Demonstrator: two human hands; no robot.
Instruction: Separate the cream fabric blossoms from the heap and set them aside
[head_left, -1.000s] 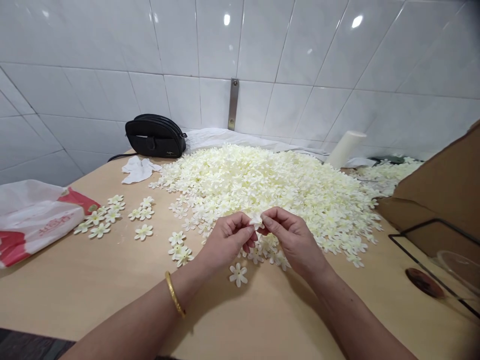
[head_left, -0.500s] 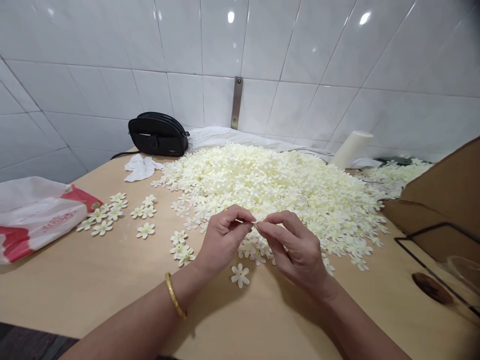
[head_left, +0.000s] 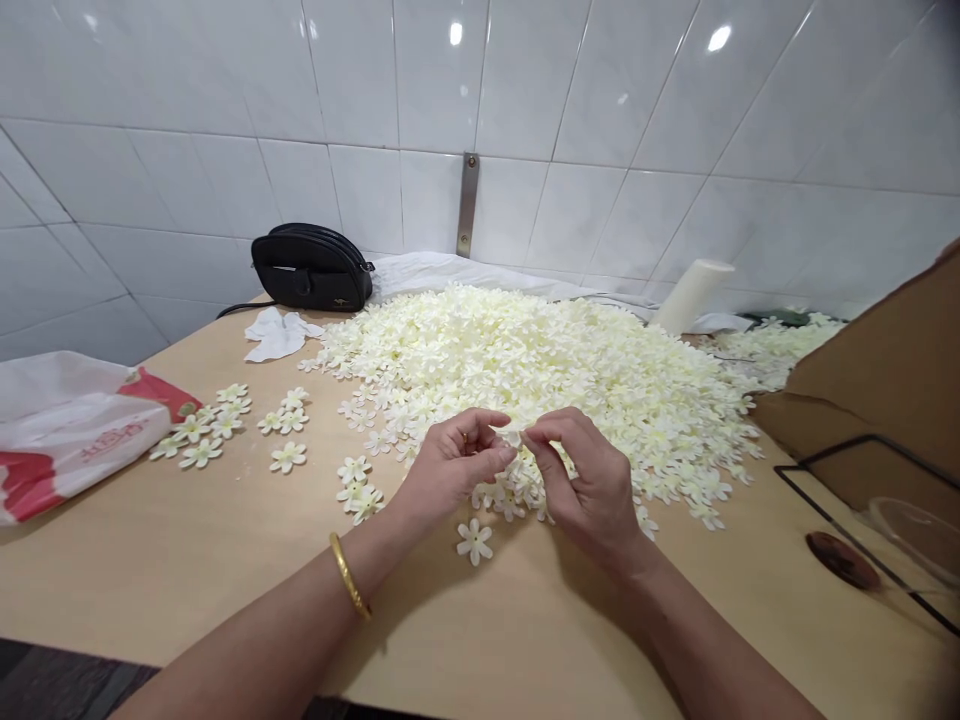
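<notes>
My left hand (head_left: 459, 462) is over the front of a heap of cream-white artificial flowers (head_left: 517, 340), thumb and index finger apart, with nothing plainly held between them. Close beside it, my right hand (head_left: 589, 480) has thumb and index finger pinched together. Whatever is in that pinch is too small to make out against the pale heap. Below the hands, a single artificial flower (head_left: 475, 541) lies face up on the table. A short row of flowers (head_left: 358, 490) lies left of my left wrist, which wears a gold bangle (head_left: 349, 576).
Small groups of flowers (head_left: 202, 432) lie at the left beside a red and white plastic bag (head_left: 75, 430). A black pouch (head_left: 311, 268) stands against the tiled wall. A white roll (head_left: 690, 296) leans behind the heap. Cardboard (head_left: 870, 370) and a black wire frame (head_left: 840, 510) occupy the right.
The fingertips of both hands met in a pinch earlier; now my left thumb and index finger have spread and the hands are slightly apart. The view has shifted a little.
</notes>
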